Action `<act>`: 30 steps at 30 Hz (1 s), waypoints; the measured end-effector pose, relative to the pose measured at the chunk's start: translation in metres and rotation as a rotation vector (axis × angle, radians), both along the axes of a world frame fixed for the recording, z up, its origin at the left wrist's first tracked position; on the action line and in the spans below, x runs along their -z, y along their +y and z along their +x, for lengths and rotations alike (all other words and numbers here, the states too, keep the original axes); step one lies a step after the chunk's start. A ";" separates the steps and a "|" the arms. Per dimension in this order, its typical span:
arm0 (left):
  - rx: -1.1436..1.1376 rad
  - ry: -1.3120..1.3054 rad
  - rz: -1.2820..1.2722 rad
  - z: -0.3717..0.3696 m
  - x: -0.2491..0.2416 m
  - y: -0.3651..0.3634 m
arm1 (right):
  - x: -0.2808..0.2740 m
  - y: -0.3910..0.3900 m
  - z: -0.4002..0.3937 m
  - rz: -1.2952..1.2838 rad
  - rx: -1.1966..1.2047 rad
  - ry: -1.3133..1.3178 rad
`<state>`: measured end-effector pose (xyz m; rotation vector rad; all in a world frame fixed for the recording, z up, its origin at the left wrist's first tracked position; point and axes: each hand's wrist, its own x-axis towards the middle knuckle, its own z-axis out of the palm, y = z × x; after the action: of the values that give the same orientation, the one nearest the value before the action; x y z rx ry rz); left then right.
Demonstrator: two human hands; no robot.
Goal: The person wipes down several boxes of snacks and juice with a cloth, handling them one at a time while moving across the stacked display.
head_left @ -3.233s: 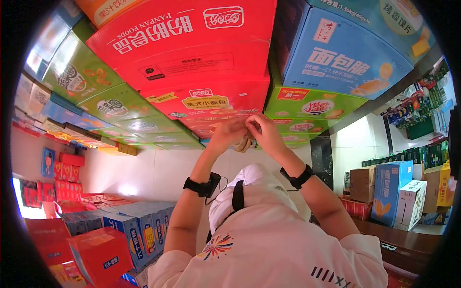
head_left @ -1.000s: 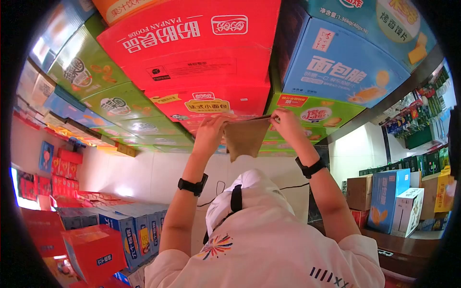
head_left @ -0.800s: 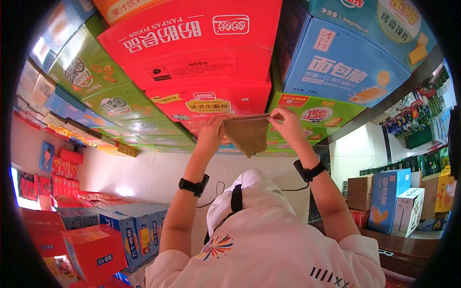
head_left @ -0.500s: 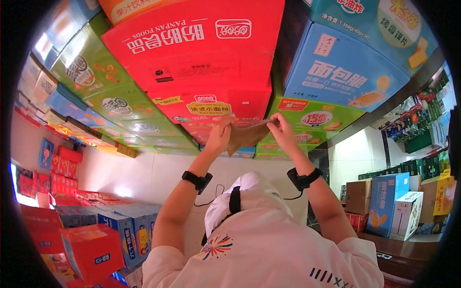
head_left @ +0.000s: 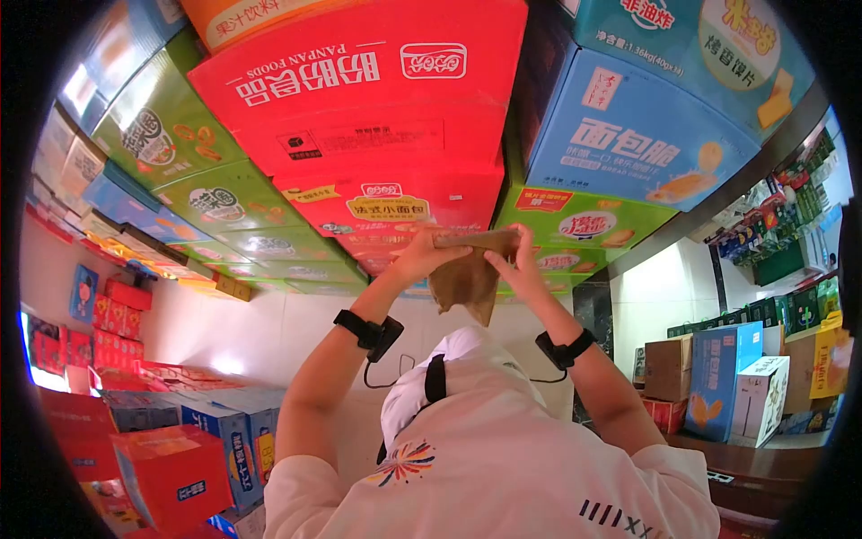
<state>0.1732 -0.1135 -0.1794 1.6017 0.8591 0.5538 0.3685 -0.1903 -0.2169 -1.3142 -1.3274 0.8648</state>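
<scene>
A brown cloth (head_left: 467,278) is stretched between my two hands in front of the stacked boxes, its top edge folded over and a pointed corner hanging down. My left hand (head_left: 426,254) grips the left end of the fold, thumb lying along it. At the right end, my right hand (head_left: 514,260) pinches the cloth between thumb and fingers. Behind the hands stands a red carton (head_left: 391,208) with bread printed on it. Black bands sit on both wrists.
A large red carton (head_left: 359,81) rises above the hands. Blue cartons (head_left: 628,126) and green cartons (head_left: 588,218) stand to the right, more green cartons (head_left: 206,153) to the left. Red boxes (head_left: 171,476) are piled lower left; a dark wooden surface (head_left: 736,476) lies lower right.
The cloth has turned: its top edge is now folded over and more of it hangs down. Both hands have shifted their hold along that edge.
</scene>
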 end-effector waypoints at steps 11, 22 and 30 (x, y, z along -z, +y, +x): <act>0.138 -0.169 -0.154 0.002 0.016 0.002 | 0.029 -0.009 0.004 -0.357 -0.359 0.128; 0.056 -0.335 -0.250 0.002 -0.031 0.000 | 0.019 -0.011 0.005 -0.479 -0.389 0.141; -0.106 -0.183 -0.155 -0.009 0.018 0.025 | 0.002 -0.011 -0.001 -0.551 -0.364 0.231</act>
<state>0.1641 -0.0888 -0.1970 1.3481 0.8321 0.6811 0.3671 -0.2008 -0.2193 -1.3412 -1.2035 1.6727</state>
